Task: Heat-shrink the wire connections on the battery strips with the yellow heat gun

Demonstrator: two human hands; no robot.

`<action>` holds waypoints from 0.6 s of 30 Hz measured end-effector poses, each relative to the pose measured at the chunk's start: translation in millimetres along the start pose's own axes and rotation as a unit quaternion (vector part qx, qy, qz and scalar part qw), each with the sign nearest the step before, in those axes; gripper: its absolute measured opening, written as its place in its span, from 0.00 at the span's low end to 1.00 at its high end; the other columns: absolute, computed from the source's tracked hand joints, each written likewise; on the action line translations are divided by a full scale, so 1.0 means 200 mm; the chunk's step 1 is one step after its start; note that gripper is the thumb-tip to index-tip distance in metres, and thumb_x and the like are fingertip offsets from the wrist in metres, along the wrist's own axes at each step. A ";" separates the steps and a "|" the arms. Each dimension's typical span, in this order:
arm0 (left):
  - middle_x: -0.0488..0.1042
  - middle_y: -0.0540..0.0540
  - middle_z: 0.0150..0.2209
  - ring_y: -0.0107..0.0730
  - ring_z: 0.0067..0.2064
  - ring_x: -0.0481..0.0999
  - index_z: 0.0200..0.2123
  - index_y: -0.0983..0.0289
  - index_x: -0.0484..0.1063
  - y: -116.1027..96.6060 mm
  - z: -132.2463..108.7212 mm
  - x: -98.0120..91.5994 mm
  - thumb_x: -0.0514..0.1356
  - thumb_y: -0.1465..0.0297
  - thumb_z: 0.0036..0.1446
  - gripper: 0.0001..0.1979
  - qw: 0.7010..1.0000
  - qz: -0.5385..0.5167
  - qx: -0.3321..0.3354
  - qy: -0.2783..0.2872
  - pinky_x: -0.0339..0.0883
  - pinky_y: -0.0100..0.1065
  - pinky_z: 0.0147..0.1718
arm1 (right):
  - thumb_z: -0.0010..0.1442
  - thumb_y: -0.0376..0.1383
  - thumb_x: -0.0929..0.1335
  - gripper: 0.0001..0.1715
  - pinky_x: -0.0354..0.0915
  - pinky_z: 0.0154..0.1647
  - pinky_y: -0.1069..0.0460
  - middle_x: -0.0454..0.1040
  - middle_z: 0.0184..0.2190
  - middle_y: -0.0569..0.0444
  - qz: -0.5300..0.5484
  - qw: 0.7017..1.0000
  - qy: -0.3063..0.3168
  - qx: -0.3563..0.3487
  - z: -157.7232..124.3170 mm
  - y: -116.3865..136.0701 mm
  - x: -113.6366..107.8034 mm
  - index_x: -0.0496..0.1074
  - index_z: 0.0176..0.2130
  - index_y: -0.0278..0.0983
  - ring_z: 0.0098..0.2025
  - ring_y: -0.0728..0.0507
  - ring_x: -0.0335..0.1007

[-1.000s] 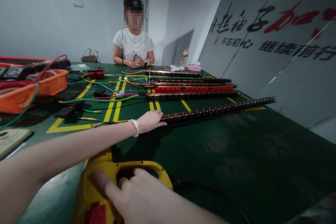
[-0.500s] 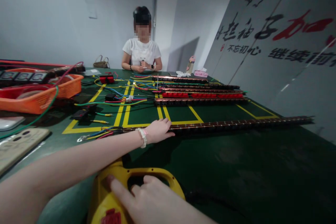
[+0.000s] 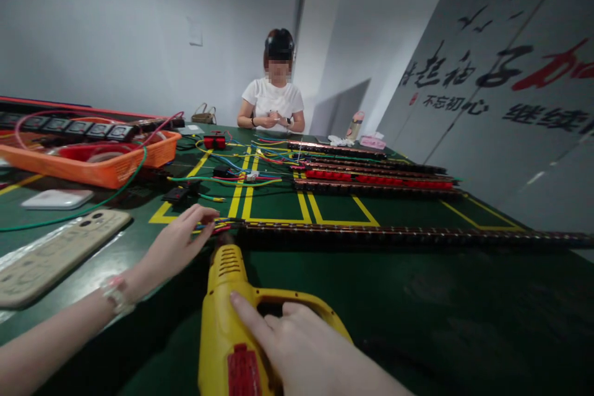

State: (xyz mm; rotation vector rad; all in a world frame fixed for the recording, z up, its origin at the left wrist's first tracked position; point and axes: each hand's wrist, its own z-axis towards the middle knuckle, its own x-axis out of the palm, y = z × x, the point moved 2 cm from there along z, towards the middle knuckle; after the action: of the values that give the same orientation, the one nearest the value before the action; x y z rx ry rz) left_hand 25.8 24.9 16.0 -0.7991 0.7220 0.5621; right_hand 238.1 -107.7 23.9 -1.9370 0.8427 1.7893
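At seven o'clock, my right hand point(image 3: 301, 340) grasps the yellow heat gun point(image 3: 219, 315), probably rigid and moderately light, best held by its loop handle point(image 3: 297, 294); at eight, my left hand point(image 3: 179, 238) is by likely limp wires point(image 3: 223, 229), pinching or not, I cannot tell

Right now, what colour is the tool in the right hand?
Yellow, with a red part; the head view shows the tool best.

Grey wall panel point(image 3: 505, 90), black lettering 起袖子 point(image 3: 455, 70), red character 加 point(image 3: 550, 68), 不忘初心 point(image 3: 455, 104) and 继续 point(image 3: 541, 115) beneath
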 end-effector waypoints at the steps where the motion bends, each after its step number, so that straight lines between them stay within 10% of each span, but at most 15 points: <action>1: 0.68 0.56 0.42 0.36 0.43 0.69 0.42 0.61 0.64 0.04 -0.07 -0.02 0.48 0.61 0.57 0.14 1.000 0.005 -0.013 0.001 0.63 0.35 0.42 | 0.40 0.55 0.69 0.70 0.59 0.31 0.50 0.73 0.34 0.49 0.012 1.000 0.007 0.004 0.00 0.01 -0.02 0.26 0.63 0.32 0.25 0.43 0.67; 18: 0.73 0.53 0.32 0.34 0.33 0.70 0.32 0.61 0.71 0.17 -0.17 -0.04 0.42 0.54 0.57 0.23 0.987 0.049 -0.132 0.080 0.59 0.30 0.30 | 0.30 0.62 0.69 0.77 0.57 0.37 0.48 0.72 0.40 0.45 0.077 0.996 -0.012 0.032 0.06 0.14 -0.04 0.29 0.63 0.33 0.30 0.39 0.69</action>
State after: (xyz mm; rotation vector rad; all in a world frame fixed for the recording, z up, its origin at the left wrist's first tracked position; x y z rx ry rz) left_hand -15.4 15.5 -9.4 -1.0677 0.8474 0.6969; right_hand 209.7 -119.9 33.4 -1.8509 1.0551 1.8434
